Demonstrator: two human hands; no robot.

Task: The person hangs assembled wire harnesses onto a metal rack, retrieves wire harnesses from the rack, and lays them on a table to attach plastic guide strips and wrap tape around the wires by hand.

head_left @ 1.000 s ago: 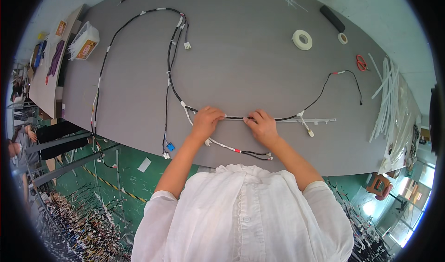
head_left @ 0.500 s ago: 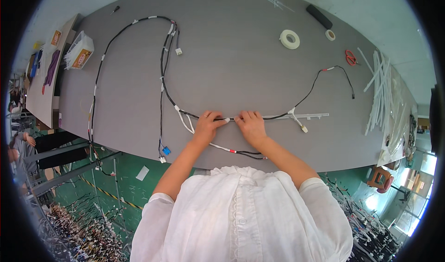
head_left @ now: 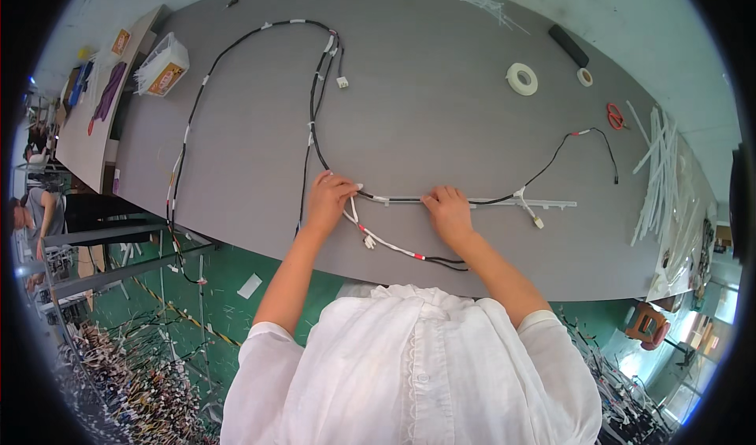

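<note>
Apart, left hand (head_left: 327,202), right hand (head_left: 451,215), fingers (head_left: 343,184) pinching black cable (head_left: 405,201), table edge (head_left: 252,249) nearby, open room ahead.

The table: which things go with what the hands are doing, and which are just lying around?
Seem part of the job:
- black cable, held by the left hand and right hand
- white rail, alongside the cable

Seem just lying about, with no hand on them:
- big tape roll
- red scissors
- white strips
- box
</note>
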